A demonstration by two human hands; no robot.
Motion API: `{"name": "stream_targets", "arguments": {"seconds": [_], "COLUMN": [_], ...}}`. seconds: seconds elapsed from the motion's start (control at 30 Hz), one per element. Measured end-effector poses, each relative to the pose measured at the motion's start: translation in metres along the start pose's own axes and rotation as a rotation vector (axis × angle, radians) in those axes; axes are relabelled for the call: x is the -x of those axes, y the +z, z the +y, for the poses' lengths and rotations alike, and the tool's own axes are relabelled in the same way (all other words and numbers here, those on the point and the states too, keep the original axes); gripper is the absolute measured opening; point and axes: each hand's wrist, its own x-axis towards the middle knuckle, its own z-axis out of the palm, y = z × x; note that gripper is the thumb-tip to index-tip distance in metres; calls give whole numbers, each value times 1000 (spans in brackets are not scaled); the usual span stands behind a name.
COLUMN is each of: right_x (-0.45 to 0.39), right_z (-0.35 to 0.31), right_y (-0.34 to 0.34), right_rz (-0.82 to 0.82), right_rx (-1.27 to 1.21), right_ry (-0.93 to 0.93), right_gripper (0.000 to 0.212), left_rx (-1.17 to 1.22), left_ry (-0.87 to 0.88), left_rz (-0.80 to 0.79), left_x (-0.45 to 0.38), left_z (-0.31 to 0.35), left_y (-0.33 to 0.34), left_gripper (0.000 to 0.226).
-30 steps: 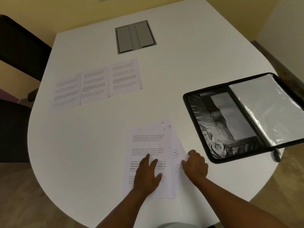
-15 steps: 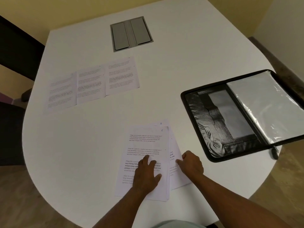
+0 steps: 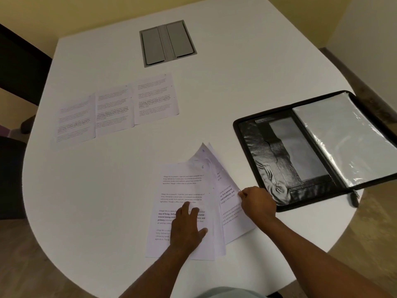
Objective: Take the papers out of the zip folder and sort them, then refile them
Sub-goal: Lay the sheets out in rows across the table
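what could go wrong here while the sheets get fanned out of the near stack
1. The right hand pinches the edge of a lower sheet while the left hand presses the near stack flat; a hard tug might crease or tear it.
2. The stack's near edge lies close to the table edge, so loose pages could slide off.
3. The open zip folder overhangs the table on the right and could be knocked.

Table (image 3: pixel 90 211) layout: fanned papers (image 3: pixel 184 190) directly before me, under my left hand (image 3: pixel 187 231); my right hand (image 3: pixel 257 204) at their right edge. Zip folder (image 3: pixel 279 164) open to their right. Three sheets (image 3: pixel 116 108) behind-left, seemingly overlapping. Hatch (image 3: pixel 167 43) farthest back.
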Motion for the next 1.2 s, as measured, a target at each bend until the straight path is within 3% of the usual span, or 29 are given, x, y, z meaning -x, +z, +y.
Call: {"name": "stream_targets", "arguments": {"seconds": [0.1, 0.2, 0.33, 0.5, 0.6, 0.7, 0.8, 1.03, 1.2], "right_x": [4, 9, 12, 4, -10, -18, -15, -3, -6], "right_z": [2, 3, 4, 6, 13, 20, 26, 23, 23], "right_y": [4, 5, -1, -23, -35, -26, -1, 22, 22], "right_rz": [51, 111, 209, 270, 194, -14, -176, -110, -49], "right_rx": [160, 156, 44, -246, -287, -170, -74, 29, -107], "right_ry": [-123, -162, -142, 18, 92, 76, 87, 129, 93], "right_gripper": [25, 30, 27, 15, 15, 16, 36, 53, 39], "left_rx": [-1, -7, -6, 9, 0, -3, 4, 17, 14], "left_ry": [0, -1, -2, -4, -7, -6, -9, -18, -18], "left_rz": [-2, 3, 11, 11, 13, 13, 14, 10, 14], "left_x": [-1, -1, -1, -2, -1, -1, -1, -2, -3], "left_z": [2, 3, 2, 2, 1, 1, 2, 3, 3], "left_y": [-1, -2, -2, -2, -1, -1, -1, -1, -1], "left_gripper": [68, 69, 67, 68, 68, 68, 67, 68, 67]}}
